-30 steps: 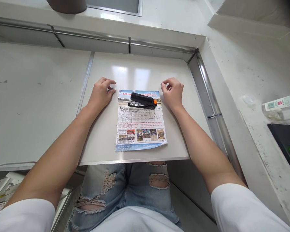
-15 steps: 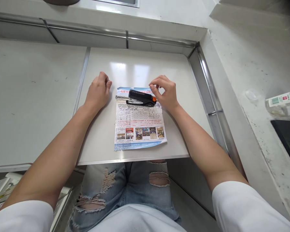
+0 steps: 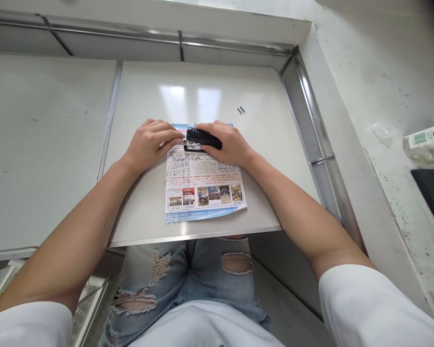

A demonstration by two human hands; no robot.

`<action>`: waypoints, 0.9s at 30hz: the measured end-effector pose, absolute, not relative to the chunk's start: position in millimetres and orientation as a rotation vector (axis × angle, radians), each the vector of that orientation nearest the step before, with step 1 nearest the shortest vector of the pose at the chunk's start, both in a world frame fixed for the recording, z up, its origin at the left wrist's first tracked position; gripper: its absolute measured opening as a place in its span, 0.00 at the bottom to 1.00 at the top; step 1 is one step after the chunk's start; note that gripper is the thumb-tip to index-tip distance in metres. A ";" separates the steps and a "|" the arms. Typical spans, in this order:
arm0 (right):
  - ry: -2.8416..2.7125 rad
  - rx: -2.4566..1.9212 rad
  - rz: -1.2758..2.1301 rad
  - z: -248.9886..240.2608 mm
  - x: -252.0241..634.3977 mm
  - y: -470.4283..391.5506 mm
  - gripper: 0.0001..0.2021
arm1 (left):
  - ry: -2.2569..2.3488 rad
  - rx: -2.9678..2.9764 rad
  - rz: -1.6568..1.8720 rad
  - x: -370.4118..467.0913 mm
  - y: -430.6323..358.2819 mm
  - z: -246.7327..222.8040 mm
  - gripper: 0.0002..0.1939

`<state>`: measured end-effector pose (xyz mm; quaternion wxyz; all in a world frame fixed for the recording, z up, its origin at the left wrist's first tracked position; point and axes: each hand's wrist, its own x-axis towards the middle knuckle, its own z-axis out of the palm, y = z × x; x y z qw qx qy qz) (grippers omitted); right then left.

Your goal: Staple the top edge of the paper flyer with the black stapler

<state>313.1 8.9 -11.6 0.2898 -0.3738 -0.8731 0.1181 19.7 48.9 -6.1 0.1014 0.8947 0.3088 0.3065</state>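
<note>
A black stapler [image 3: 204,138] lies across the upper part of a printed sheet [image 3: 206,188] on the white table. My right hand [image 3: 227,142] is wrapped round the stapler's right end, thumb below and fingers above. At the stapler's left end, my left hand [image 3: 155,140] pinches the metal part that sticks out. Rows of staple marks run down the sheet's left side. Two small staple strips [image 3: 241,110] lie on the table beyond my right hand.
The white table [image 3: 141,217] has a metal rail [image 3: 231,45] along its back and right sides. A ledge on the right holds a clear package with a label [image 3: 428,140] and a black tray [image 3: 428,185]. White perforated racks [image 3: 90,303] stand below left.
Both hands have moved inward to the stapler. My right hand has closed round its body, and my left fingers have taken its protruding metal end. The staple strips now show on the table.
</note>
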 end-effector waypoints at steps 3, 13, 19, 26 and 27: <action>-2.339 -1.001 0.284 -11.9 314.6 9.9 0.29 | 0.875 2.645 0.921 17.6 47.4 -4.6 0.13; -2.298 -0.984 0.348 -13.8 314.9 10.4 0.26 | 0.841 2.546 0.981 21.7 43.8 -1.5 0.09; -2.267 -0.968 0.378 -12.7 315.1 9.8 0.24 | 0.844 2.502 0.994 21.7 44.1 -1.0 0.07; -2.274 -0.976 0.383 -10.8 314.7 8.9 0.23 | 0.893 2.472 0.970 23.5 42.9 -0.9 0.06; -2.279 -0.977 0.377 -10.9 314.7 9.0 0.23 | 0.909 2.460 0.964 24.0 42.5 -0.8 0.06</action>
